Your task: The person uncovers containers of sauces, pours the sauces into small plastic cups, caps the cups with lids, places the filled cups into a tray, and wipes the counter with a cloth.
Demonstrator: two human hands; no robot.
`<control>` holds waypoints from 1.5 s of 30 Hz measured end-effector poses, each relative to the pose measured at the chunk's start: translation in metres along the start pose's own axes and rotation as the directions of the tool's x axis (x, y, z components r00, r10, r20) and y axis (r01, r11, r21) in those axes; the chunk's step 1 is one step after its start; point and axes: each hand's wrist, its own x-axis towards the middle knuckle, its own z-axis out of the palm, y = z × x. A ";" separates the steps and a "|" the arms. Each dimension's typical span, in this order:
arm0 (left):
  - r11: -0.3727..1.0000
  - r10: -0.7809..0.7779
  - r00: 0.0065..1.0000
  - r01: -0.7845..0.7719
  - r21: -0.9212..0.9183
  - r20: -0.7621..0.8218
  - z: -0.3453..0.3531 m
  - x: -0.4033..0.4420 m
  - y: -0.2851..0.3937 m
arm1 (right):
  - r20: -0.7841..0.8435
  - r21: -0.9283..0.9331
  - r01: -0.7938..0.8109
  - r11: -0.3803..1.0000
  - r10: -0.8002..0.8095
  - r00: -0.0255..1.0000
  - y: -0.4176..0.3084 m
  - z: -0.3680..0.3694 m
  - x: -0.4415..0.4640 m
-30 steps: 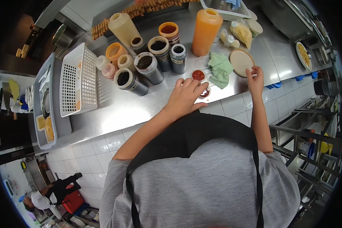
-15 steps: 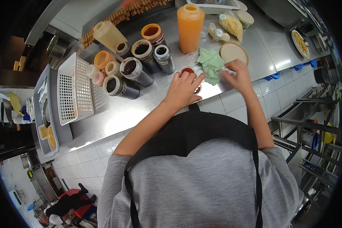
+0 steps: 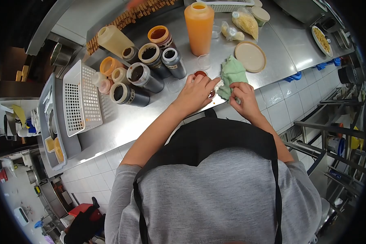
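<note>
My left hand (image 3: 193, 95) is curled over small clear sauce cups near the counter's front edge, with its fingers covering part of them. A cup of red sauce (image 3: 200, 73) shows above the knuckles, and another cup with dark red contents (image 3: 212, 94) sits at the fingertips. My right hand (image 3: 245, 99) is closed in a pinch at the lower right edge of a crumpled green cloth (image 3: 234, 73). An empty clear cup (image 3: 203, 61) stands behind the red sauce. A round beige lid (image 3: 250, 57) lies to the right of the cloth.
Several open bottles of dark sauce (image 3: 145, 77) stand left of my hands. A tall orange bottle (image 3: 199, 30) rises behind. White basket (image 3: 81, 97) and grey tub (image 3: 71, 140) are at far left. Bagged yellow food (image 3: 245, 24) lies at the back right. Another person (image 3: 83, 223) is at lower left.
My right hand has moved down and left, from beside the beige lid to the cloth's edge. The cloth has shifted right and bunched narrower. My left hand stays over the cups.
</note>
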 end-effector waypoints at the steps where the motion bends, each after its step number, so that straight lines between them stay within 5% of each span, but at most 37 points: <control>1: 1.000 0.013 1.000 -0.013 -0.011 0.004 0.000 0.001 -0.002 | -0.002 -0.001 -0.001 1.000 0.001 1.000 0.004 0.002 0.001; 3: 0.999 0.030 1.000 -0.030 -0.022 0.009 0.001 0.001 -0.002 | -0.146 0.311 -0.167 0.936 0.221 0.964 0.016 0.007 0.001; 9: 0.996 0.060 0.997 -0.063 -0.067 -0.054 -0.012 0.007 0.005 | -0.127 0.251 -0.308 0.918 0.346 0.929 0.035 0.003 -0.001; 12: 0.984 -0.052 0.995 0.066 -0.167 0.086 -0.023 0.012 0.006 | -0.189 0.298 -0.289 0.910 0.353 0.916 0.033 0.008 0.001; 15: 0.959 -0.078 0.996 0.087 -0.270 0.045 -0.035 0.016 0.004 | -0.228 0.286 -0.202 0.936 0.272 0.935 0.018 0.009 0.003; 17: 0.957 -0.075 0.997 0.076 -0.280 0.015 -0.043 0.019 0.002 | -0.128 0.091 0.006 0.996 0.005 0.992 0.004 0.009 0.002; 21: 0.965 -0.077 0.995 0.057 -0.254 -0.069 -0.051 0.023 0.001 | 0.048 0.189 0.105 0.976 -0.116 0.992 -0.017 0.021 0.002; 26: 0.968 -0.087 0.992 0.064 -0.241 -0.089 -0.055 0.023 -0.005 | 0.198 0.061 0.257 0.965 -0.264 0.944 -0.017 0.031 -0.005; 31: 0.968 -0.094 0.994 0.079 -0.237 -0.056 -0.061 0.018 -0.002 | 0.248 -0.031 0.262 0.964 -0.247 0.937 0.021 0.019 0.015; 35: 0.962 -0.094 0.995 0.085 -0.261 -0.024 -0.068 0.012 0.008 | 0.096 0.022 0.143 0.989 -0.145 0.985 0.020 0.004 0.037; 36: 0.960 -0.084 0.996 0.075 -0.270 -0.021 -0.072 0.011 0.012 | 0.145 0.486 -0.259 0.835 0.215 0.966 0.015 0.004 0.040; 37: 0.960 -0.086 0.996 0.076 -0.270 -0.022 -0.073 0.011 0.014 | 0.352 0.773 -0.536 0.339 0.473 0.808 0.007 0.001 0.043; 38: 0.952 -0.076 0.997 0.069 -0.299 -0.009 -0.073 0.011 0.016 | 0.459 0.842 -0.526 0.118 0.354 0.815 0.003 -0.002 0.043; 39: 0.943 -0.066 0.998 0.063 -0.328 0.003 -0.073 0.011 0.019 | 0.461 0.841 -0.528 0.118 0.353 0.814 -0.004 -0.005 0.045; 41: 0.927 -0.082 0.995 0.096 -0.362 0.053 -0.073 0.012 0.023 | 0.679 0.726 -0.638 -0.255 0.120 0.724 -0.022 -0.006 0.051; 43: 0.912 -0.092 0.991 0.125 -0.392 0.101 -0.073 0.013 0.025 | 0.683 0.724 -0.645 -0.244 0.128 0.719 -0.028 -0.003 0.051; 45: 0.901 -0.100 0.992 0.122 -0.417 0.075 -0.067 0.010 0.025 | 0.657 0.732 -0.681 0.017 0.242 0.714 -0.030 -0.003 0.050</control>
